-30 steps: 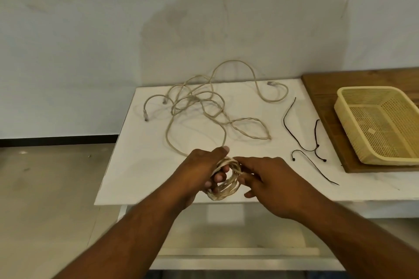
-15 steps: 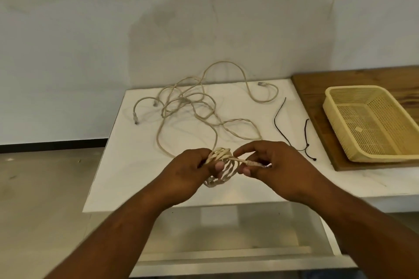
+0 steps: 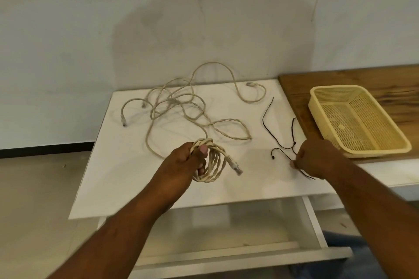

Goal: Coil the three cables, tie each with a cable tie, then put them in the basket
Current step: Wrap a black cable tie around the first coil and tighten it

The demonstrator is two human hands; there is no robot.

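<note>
My left hand (image 3: 186,163) grips a coiled beige cable (image 3: 212,165) above the white table (image 3: 127,179), and the coil's plug end (image 3: 234,164) sticks out to the right. My right hand (image 3: 317,157) pinches a black cable tie (image 3: 305,173) at the table's right side. Two more black cable ties (image 3: 268,124) lie just beyond that hand. Loose beige cables (image 3: 181,106) sprawl tangled across the far half of the table. A yellow plastic basket (image 3: 317,97) sits empty on the wooden surface (image 3: 340,77) to the right.
A wall rises directly behind the table. Below the tabletop's front edge is a white shelf frame (image 3: 226,253). Grey floor (image 3: 34,199) lies to the left.
My right hand has let go of the coil's plug end and moved right to the cable ties, pinching one. My left hand still holds the coil.
</note>
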